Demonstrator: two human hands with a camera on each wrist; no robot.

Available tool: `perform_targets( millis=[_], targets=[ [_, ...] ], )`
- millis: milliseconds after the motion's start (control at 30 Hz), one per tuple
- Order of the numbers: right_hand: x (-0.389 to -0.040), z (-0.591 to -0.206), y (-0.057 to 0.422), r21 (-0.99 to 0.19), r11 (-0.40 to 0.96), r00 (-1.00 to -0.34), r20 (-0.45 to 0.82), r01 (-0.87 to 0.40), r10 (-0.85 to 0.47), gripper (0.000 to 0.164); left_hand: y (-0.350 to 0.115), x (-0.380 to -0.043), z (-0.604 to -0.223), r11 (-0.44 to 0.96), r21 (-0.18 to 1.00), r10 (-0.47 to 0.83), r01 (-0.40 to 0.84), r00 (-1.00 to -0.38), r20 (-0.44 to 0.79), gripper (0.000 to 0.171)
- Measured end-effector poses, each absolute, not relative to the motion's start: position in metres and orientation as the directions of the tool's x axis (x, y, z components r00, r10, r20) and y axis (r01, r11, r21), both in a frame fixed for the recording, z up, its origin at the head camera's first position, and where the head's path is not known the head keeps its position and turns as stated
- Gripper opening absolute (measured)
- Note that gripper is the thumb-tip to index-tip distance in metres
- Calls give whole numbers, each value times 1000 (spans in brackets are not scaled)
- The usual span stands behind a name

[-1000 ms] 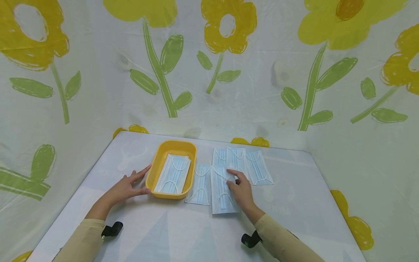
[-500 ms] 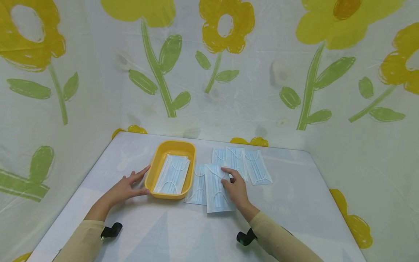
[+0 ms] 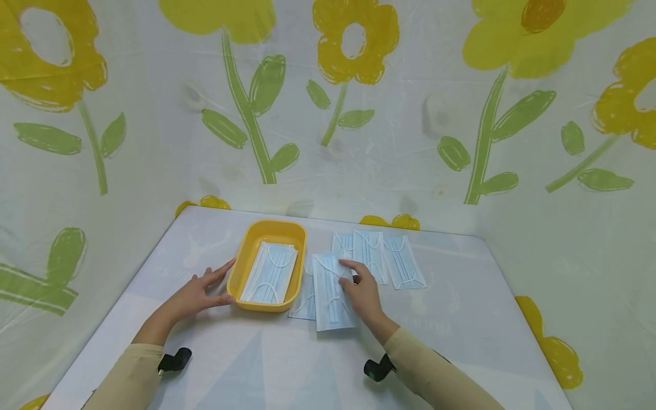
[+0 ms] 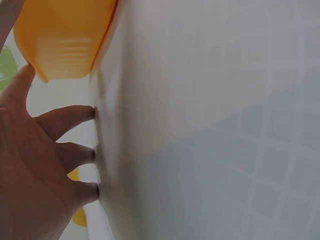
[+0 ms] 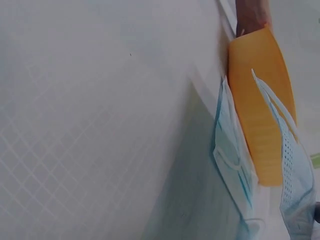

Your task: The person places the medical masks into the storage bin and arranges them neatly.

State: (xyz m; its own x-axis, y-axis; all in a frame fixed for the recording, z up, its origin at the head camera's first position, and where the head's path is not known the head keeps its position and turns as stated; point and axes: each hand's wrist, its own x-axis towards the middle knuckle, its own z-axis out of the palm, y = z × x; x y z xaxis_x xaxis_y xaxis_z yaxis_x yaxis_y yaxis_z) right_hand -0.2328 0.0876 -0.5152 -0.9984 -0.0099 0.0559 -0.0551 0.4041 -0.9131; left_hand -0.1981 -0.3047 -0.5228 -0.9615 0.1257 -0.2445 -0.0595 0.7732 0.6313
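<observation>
Some lettering-like marks are printed on the white worktop, but they're too faint to be read. One yellow tray is set toward the back, and a stack of light-blue face masks is held in it, fanned a bit, ear loops up top.

The tray's left side is touched by the left hand, fingers spread well apart, thumb and index at the rim. Another mask, the held mask, is pinched along its right edge by the right hand, thumb and index clamped on it. It's held off the worktop just right of the tray, and a flat mask lying right beside the tray is partly covered by it in the head view.

Behind and to the right, three more are laid out: a partly hidden mask, a middle mask and a slightly angled mask. The backdrop is printed with big yellow flowers.
</observation>
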Motion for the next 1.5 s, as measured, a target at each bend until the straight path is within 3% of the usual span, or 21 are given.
perform_targets(
  millis=[767,1200,1500],
  targets=[
    [-238,-508,66,-926,363,-994,91,-108,-64,41,-306,-198,-524,762,647,147,-22,-967,-207,101],
    [-244,-501,54,-932,359,-999,32,-42,-36,42,-309,-200,-526,771,636,136,-39,-965,-224,102],
    [-250,-499,44,-932,356,-997,53,-68,-51,42,-308,-199,-526,769,639,145,-26,-966,-214,102]
  ],
)
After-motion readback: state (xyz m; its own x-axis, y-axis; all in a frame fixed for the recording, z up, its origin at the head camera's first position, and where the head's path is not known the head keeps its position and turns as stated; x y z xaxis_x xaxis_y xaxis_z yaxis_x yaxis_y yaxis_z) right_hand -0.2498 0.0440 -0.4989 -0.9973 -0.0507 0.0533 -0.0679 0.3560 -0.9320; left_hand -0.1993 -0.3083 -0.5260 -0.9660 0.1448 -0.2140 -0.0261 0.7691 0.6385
